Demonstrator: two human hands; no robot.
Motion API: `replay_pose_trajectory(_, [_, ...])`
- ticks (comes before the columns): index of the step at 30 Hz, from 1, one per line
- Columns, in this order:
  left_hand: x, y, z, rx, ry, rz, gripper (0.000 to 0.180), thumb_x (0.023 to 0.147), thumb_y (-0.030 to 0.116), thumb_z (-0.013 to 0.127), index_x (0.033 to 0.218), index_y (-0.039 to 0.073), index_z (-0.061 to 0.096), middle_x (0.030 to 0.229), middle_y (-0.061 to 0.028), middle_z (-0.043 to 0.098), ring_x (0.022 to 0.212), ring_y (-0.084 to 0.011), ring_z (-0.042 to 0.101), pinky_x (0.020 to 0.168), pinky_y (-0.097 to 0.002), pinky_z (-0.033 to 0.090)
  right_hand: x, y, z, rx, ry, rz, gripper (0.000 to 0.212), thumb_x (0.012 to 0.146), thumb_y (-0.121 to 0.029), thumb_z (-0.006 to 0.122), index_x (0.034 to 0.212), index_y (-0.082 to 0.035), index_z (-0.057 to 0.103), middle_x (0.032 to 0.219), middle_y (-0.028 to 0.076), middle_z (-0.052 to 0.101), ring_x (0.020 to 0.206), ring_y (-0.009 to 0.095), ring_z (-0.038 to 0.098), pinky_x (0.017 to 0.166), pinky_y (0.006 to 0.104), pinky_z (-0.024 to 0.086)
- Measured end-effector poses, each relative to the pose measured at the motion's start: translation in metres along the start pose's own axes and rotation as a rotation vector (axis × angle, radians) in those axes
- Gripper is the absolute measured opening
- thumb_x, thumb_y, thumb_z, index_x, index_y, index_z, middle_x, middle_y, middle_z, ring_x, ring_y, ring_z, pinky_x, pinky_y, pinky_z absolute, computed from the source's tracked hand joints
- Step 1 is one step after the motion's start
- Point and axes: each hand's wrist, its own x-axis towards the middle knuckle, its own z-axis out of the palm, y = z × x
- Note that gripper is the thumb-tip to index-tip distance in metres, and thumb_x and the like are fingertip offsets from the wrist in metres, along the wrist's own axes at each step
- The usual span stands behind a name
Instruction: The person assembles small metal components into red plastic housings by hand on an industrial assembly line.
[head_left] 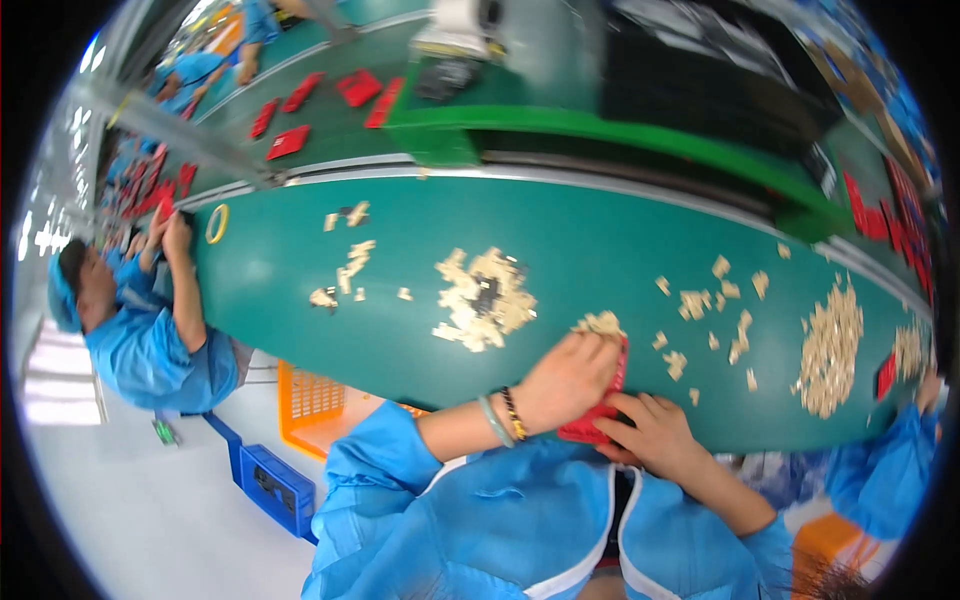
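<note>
A red flat, slotted piece (pixel 582 428) lies at the near edge of the green table, close to my body. My right hand (pixel 655 436) grips its right side, the fingers bent over it. Across its upper part reaches my left hand (pixel 568 382), with a pale bangle and a dark beaded bracelet on the wrist. The left fingers are curled together, and what they pinch is hidden. Just beyond their tips sits a small heap of cream-coloured pieces (pixel 602 322), partly covered by the hand.
A bigger heap of cream pieces (pixel 482 300) lies left of centre; another pile (pixel 832 345) is at the right. A green-edged shelf (pixel 640 128) spans the far side. A co-worker (pixel 150 320) works at the left end. An orange crate (pixel 305 405) stands below the table.
</note>
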Motion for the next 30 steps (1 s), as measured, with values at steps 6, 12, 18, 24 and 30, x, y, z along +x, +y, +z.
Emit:
replay_pose_trajectory(6, [-0.032,-0.007,-0.052,-0.427,0.153,0.106,0.045,0.086,0.031,0.062,0.117,-0.001,0.059,0.128,-0.0159,0.056,0.124,-0.0260,0.051,0.096,-0.0373,0.042,-0.005,-0.001,0.005,-0.076,0.204,-0.222,0.027,0.076,-0.024,0.076,0.099,-0.011,0.068,0.106,0.004,0.064,0.092,0.021,0.064,0.073,0.0328,0.053])
replay_pose_trajectory(12, [-0.084,-0.070,-0.078,0.214,0.456,0.074,0.032,0.081,0.018,0.057,0.107,0.000,0.064,0.115,-0.0168,0.063,0.111,-0.0295,0.060,0.086,-0.0378,0.051,0.079,-0.005,0.000,-0.018,0.274,-0.319,0.038,0.076,-0.021,0.076,0.108,-0.004,0.065,0.113,0.011,0.063,0.104,0.027,0.065,0.085,0.0379,0.055])
replay_pose_trajectory(18, [-0.085,-0.314,-0.083,0.433,0.420,-0.462,0.065,0.076,-0.001,0.064,0.138,0.006,0.046,0.145,-0.0146,0.044,0.135,-0.0327,0.041,0.107,-0.0427,0.039,0.112,0.022,0.022,-0.174,0.120,0.162,0.077,0.079,-0.027,0.074,0.141,0.003,0.038,0.152,0.023,0.031,0.136,0.039,0.038,0.111,0.0537,0.031])
replay_pose_trajectory(24, [-0.072,-0.428,-0.020,0.347,0.023,-0.684,0.039,0.080,0.003,0.059,0.119,0.009,0.059,0.122,-0.0134,0.059,0.115,-0.0323,0.056,0.093,-0.0424,0.049,0.107,0.028,0.025,-0.273,-0.100,0.267,0.089,0.081,-0.042,0.069,0.148,0.002,0.030,0.155,0.022,0.026,0.144,0.036,0.026,0.118,0.0517,0.016])
replay_pose_trajectory(30, [-0.041,-0.335,-0.090,0.494,0.334,-0.574,0.026,0.072,0.001,0.065,0.097,0.008,0.062,0.095,-0.0125,0.061,0.090,-0.0319,0.059,0.074,-0.0436,0.049,0.024,0.065,-0.016,-0.392,0.032,0.555,0.090,0.078,-0.042,0.070,0.147,0.003,0.032,0.156,0.021,0.026,0.145,0.036,0.024,0.118,0.0530,0.015])
